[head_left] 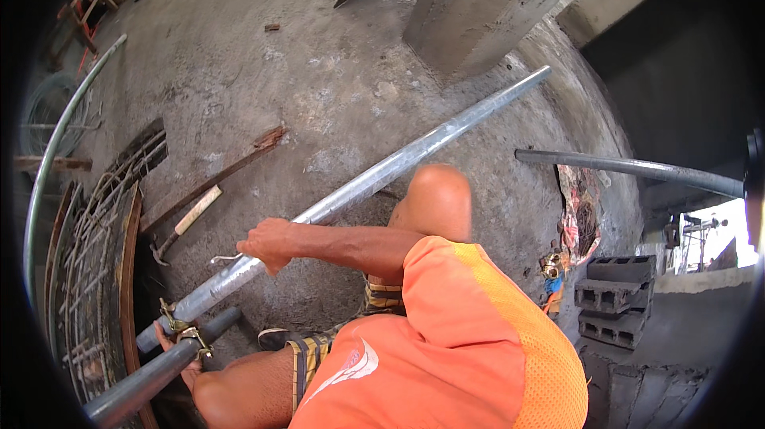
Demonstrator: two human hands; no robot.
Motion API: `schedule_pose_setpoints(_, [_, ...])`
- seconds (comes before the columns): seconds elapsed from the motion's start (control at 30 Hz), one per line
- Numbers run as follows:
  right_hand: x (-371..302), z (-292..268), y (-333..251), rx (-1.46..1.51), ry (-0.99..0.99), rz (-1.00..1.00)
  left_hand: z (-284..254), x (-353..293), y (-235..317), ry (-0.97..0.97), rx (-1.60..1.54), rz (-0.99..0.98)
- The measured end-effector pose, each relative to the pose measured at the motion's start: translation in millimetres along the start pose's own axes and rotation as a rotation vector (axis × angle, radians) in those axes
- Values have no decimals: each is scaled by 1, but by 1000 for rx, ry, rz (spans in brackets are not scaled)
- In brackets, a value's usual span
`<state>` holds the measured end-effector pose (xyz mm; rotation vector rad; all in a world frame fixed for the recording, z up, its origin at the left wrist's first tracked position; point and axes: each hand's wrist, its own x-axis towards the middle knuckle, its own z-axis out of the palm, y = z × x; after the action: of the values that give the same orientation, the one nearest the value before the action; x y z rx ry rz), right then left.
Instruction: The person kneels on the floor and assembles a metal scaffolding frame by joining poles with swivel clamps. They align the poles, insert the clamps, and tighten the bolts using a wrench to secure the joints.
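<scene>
A long galvanized steel pipe (382,172) runs diagonally over the floor in front of me. Near its lower left end a brass-coloured scaffold clamp (190,332) joins it to a shorter, darker pipe (151,373). My left hand (190,367) is around the clamp from underneath, partly hidden by the dark pipe, with one finger showing beside the long pipe's end. Reaching across the long pipe, my right hand (269,246) is closed on a slim silver wrench (225,259); only the wrench's end shows.
A hammer (188,220) with a pale handle and a wooden strip (215,178) lie left of the long pipe. Metal bars (92,262) fill the left side. Hollow concrete blocks (615,300) stand at right, below another pipe (629,166). A concrete column (486,7) rises ahead.
</scene>
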<state>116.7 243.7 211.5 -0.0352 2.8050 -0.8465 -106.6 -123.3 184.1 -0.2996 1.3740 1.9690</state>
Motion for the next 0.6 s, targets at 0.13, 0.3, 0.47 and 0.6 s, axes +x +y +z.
schedule_pose_setpoints(0.13, [-1,0,-1,25,-6,12,11,-1,3,65,68,21])
schedule_pose_setpoints(0.3, [-6,-8,-8,0,-27,15,15,3,5,80,31,-29])
schedule_pose_setpoints(0.47, [0,-2,-10,13,-21,13,1,0,12,112,-35,-158])
schedule_pose_setpoints(0.6, [2,-9,-21,83,-50,37,-24,-20,17,42,121,53])
